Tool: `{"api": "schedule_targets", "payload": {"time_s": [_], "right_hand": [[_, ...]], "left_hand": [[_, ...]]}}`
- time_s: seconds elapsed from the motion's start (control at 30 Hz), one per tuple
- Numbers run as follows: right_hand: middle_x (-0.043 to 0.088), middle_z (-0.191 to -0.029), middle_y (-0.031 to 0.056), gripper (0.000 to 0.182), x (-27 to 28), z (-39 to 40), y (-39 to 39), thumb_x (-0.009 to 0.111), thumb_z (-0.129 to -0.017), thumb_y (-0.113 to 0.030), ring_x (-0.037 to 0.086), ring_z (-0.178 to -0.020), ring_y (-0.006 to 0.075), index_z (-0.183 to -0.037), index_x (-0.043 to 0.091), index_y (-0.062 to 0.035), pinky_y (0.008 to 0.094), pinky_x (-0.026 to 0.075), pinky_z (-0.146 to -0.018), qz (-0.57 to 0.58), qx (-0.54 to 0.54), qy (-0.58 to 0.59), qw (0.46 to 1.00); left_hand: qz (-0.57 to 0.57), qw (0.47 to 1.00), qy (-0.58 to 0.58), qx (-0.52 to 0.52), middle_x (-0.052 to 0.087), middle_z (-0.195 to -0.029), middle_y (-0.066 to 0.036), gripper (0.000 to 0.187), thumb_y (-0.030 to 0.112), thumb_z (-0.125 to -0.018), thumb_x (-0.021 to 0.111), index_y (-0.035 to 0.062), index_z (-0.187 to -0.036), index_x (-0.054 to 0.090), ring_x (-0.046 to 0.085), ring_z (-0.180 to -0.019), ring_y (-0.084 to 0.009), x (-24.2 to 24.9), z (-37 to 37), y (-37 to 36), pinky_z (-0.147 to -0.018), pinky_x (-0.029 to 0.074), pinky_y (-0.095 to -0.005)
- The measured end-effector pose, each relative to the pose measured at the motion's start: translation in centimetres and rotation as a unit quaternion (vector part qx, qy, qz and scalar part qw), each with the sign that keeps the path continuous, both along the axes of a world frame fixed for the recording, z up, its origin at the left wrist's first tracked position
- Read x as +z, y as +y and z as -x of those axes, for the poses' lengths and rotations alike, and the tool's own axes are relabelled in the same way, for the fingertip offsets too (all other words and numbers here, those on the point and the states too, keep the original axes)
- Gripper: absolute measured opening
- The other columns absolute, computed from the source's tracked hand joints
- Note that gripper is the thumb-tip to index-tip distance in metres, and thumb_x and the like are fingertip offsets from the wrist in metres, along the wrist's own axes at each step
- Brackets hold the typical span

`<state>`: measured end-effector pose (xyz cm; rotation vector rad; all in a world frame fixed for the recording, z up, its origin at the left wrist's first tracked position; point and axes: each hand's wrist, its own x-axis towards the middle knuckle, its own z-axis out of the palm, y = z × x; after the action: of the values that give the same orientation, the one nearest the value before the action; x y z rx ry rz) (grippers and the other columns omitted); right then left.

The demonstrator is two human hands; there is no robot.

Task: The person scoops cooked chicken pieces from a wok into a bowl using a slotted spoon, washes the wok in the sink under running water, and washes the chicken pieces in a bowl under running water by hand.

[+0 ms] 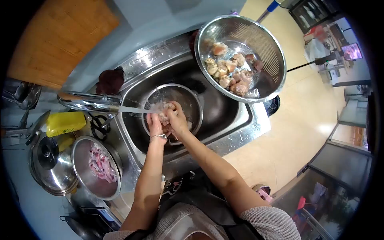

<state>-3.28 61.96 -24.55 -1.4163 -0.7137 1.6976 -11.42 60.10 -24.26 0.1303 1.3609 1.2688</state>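
Observation:
Water runs from the chrome faucet [90,103] onto a piece of raw meat [162,111] that both my hands hold. My left hand [155,126] cups it from the left, a bracelet at the wrist. From the right, my right hand [178,120] presses on the same piece with curled fingers. Beneath them a round metal bowl [199,105] stands in the sink [220,120], with more meat and water partly hidden by my hands. At the upper right, a perforated metal colander [276,60] holds several raw meat chunks [228,72].
Left of the sink, a metal bowl [81,170] holds pinkish raw strips [102,164]. Near it are a lidded pot [60,172], a yellow bottle or pack [66,124] and black-handled scissors [100,127]. A wooden board [64,38] lies at upper left; a dark cloth [109,82] sits behind the faucet.

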Motion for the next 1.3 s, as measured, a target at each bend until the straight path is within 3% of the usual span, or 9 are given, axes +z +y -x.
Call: {"api": "schedule_targets", "payload": {"time_s": [0.2,0.3,0.53,0.77,0.83,1.03,1.07,1.17,1.3], "right_hand": [[0.052,-0.096,0.0091,0.043,6.3,-2.7,-1.8,0.050,-0.076,-0.018,0.051,-0.084,0.0147,-0.117,0.042,-0.0084,0.0261,0.042,-0.076,0.072,-0.020,0.127,0.989],[0.048,-0.104,0.0090,0.040,10.8,-4.4,-2.2,0.052,-0.077,-0.013,0.047,-0.095,0.0144,-0.115,0.042,-0.0058,0.0261,0.039,-0.083,-0.113,-0.027,0.127,0.985],[0.048,-0.111,0.0104,0.051,22.6,-13.7,5.6,0.052,-0.077,-0.030,0.053,-0.092,0.0198,-0.120,0.038,-0.0058,0.0294,0.050,-0.066,-0.306,-0.130,0.091,0.939],[0.048,-0.115,0.0121,0.039,13.2,-25.0,14.7,0.054,-0.077,-0.018,0.051,-0.097,0.0223,-0.114,0.048,-0.0058,0.0303,0.046,-0.068,-0.136,-0.075,-0.161,0.975],[0.041,-0.125,0.0185,0.047,11.6,-25.8,14.0,0.059,-0.073,-0.012,0.044,-0.109,0.0323,-0.117,0.045,-0.0039,0.0400,0.038,-0.088,-0.213,0.008,-0.570,0.794],[0.036,-0.123,0.0289,0.050,15.3,-24.5,7.8,0.052,-0.075,-0.007,0.041,-0.112,0.0341,-0.122,0.037,-0.0031,0.0344,0.031,-0.096,-0.261,-0.134,-0.818,0.495],[0.036,-0.123,0.0289,0.050,13.5,-25.4,8.2,0.052,-0.075,-0.007,0.041,-0.112,0.0341,-0.122,0.037,-0.0031,0.0344,0.031,-0.096,-0.261,-0.128,-0.819,0.495],[0.046,-0.112,0.0207,0.051,10.7,-27.1,9.6,0.035,-0.064,0.009,0.046,-0.105,0.0289,-0.115,0.036,0.0049,0.0317,0.031,-0.093,-0.158,-0.268,-0.354,0.882],[0.048,-0.111,0.0170,0.052,10.6,-27.1,10.0,0.040,-0.068,0.006,0.048,-0.103,0.0258,-0.120,0.032,0.0023,0.0298,0.033,-0.092,-0.143,-0.271,-0.377,0.874]], "left_hand": [[0.064,0.995,0.068,0.043,0.050,-0.107,-0.008,0.051,0.029,-0.084,0.048,0.0167,-0.128,0.025,0.054,-0.077,-0.0161,6.2,-2.8,-2.0,-0.047,0.042,-0.0235],[-0.125,0.985,0.083,0.091,0.039,-0.122,-0.011,0.051,0.023,-0.085,0.048,0.0100,-0.129,0.025,0.045,-0.105,-0.0189,10.7,-5.0,-1.8,-0.080,0.043,-0.0290],[-0.350,0.924,0.096,-0.118,0.036,-0.124,-0.014,0.056,0.024,-0.085,0.051,0.0062,-0.130,0.024,0.039,-0.112,-0.0212,20.6,-12.2,7.9,-0.091,0.036,-0.0318],[-0.103,0.939,0.025,-0.326,0.034,-0.127,-0.016,0.066,0.036,-0.081,0.054,0.0161,-0.133,0.020,0.037,-0.115,-0.0286,19.3,-12.8,13.3,-0.086,0.040,-0.0428],[-0.180,0.938,0.106,-0.278,0.041,-0.120,-0.014,0.057,0.026,-0.081,0.056,0.0092,-0.129,0.030,0.047,-0.104,-0.0233,18.4,-10.6,11.0,-0.081,0.044,-0.0358],[-0.122,0.924,0.235,-0.276,0.056,-0.103,-0.011,0.031,0.011,-0.082,0.057,-0.0019,-0.109,0.050,0.056,-0.091,-0.0143,11.5,-2.1,-0.3,-0.075,0.047,-0.0249],[-0.096,0.924,0.236,-0.285,0.057,-0.102,-0.011,0.031,0.012,-0.082,0.057,-0.0020,-0.109,0.050,0.056,-0.090,-0.0138,10.4,-1.6,-1.5,-0.075,0.047,-0.0246],[-0.030,0.928,0.217,-0.302,0.058,-0.098,-0.011,0.030,0.014,-0.080,0.059,-0.0008,-0.105,0.053,0.058,-0.086,-0.0161,6.9,-1.1,-3.9,-0.073,0.047,-0.0256],[-0.039,0.828,0.463,-0.313,0.058,-0.095,-0.017,0.029,0.016,-0.071,0.063,0.0029,-0.097,0.058,0.058,-0.084,-0.0289,3.7,0.8,-5.1,-0.075,0.047,-0.0317]]}}
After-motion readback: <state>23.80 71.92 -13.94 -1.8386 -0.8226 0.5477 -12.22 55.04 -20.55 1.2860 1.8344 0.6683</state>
